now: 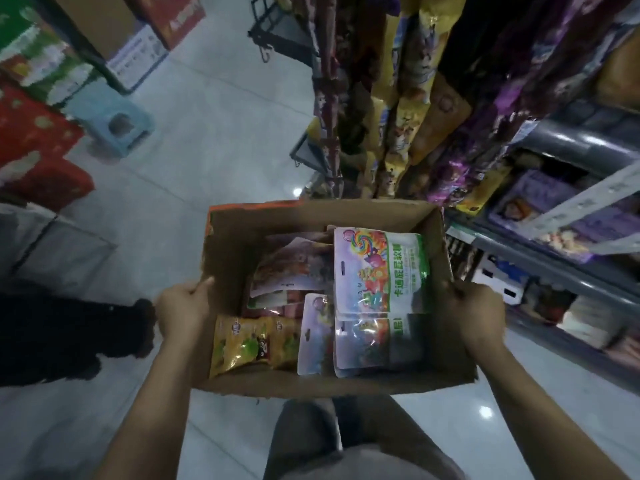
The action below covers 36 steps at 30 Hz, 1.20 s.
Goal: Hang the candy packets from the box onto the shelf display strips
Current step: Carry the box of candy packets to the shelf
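While the left hand and right hand grip opposite walls of the box, keep it level so the candy packets stay flat.

A shop aisle is shown: grey metal shelving at two o'clock, hung with purple and yellow snack packets; stacked cartons at ten o'clock.
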### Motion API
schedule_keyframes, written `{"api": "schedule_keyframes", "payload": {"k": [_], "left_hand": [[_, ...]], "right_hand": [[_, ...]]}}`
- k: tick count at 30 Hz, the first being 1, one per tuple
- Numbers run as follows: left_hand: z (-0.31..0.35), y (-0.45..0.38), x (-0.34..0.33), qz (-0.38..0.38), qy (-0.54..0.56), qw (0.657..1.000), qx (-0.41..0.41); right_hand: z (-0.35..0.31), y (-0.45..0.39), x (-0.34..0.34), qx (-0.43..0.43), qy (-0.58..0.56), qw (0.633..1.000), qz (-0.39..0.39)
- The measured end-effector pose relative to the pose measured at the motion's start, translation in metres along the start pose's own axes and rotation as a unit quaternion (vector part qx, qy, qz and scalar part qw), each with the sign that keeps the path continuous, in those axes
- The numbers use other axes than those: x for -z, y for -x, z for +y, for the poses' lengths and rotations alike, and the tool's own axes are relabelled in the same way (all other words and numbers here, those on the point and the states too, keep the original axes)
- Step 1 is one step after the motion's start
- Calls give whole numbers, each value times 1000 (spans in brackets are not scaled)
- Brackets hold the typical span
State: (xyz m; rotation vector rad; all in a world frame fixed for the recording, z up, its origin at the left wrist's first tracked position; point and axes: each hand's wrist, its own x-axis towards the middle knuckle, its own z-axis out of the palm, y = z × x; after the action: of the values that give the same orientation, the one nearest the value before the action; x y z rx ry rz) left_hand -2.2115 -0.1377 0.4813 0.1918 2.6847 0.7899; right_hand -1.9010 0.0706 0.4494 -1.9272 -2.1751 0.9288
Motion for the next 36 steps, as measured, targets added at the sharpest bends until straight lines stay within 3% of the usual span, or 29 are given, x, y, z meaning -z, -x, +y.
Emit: {"api": "schedule_keyframes", "payload": {"k": [12,21,26,36], "left_hand": [[11,-112,-83,-173,-6,981,-90],[-35,-194,-218,-253,-35,953,-161],[-87,-233,-307,-263,-90,951,-132],[-179,-286,-447,-274,-72,955,-89]], "right_hand": [[12,12,-97,-219,-40,973,53],[49,-1,-233,-374,-72,921,87],[100,-39,-313,-398,-86,908,100],[191,-100,-434,-386,-83,914,88]]}}
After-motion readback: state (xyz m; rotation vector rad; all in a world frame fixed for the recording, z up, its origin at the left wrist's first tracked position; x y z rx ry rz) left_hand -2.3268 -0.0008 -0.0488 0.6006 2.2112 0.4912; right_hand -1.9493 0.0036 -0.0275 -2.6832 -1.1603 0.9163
